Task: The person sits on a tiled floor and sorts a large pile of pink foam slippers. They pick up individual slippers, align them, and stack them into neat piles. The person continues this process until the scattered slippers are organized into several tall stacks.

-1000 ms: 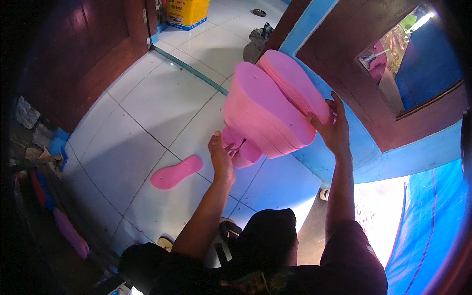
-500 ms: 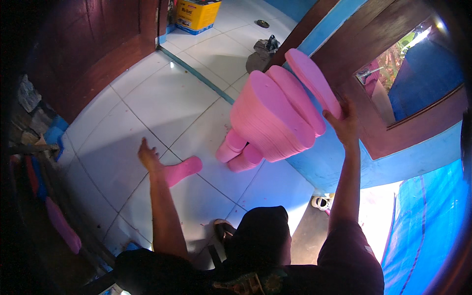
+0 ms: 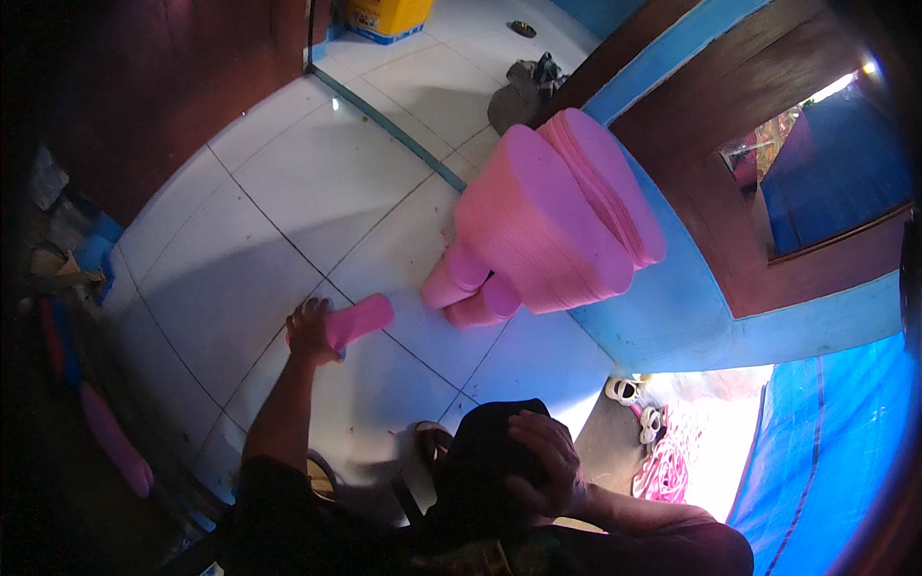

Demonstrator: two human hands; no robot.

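My left hand is closed over the near end of a pink insole low at the tiled floor; its other end shows beyond my fingers. My right hand lies on my dark-clothed knee, fingers stretched and nothing visible in them. Ahead and to the right rises a tall pile of pink insoles, wide ends toward me. Several more insoles lean against the pile on its wall side. Narrower pink ends stick out at its left.
A blue wall and brown wooden frame bound the right. White shoes and a blue tarp are at lower right. A brown door stands at left. Beyond the threshold are a yellow box and a dark bag.
My right hand has let go of the insole beside the pile, which now rests there, and has come back to my knee. My left hand has closed over the insole on the floor.
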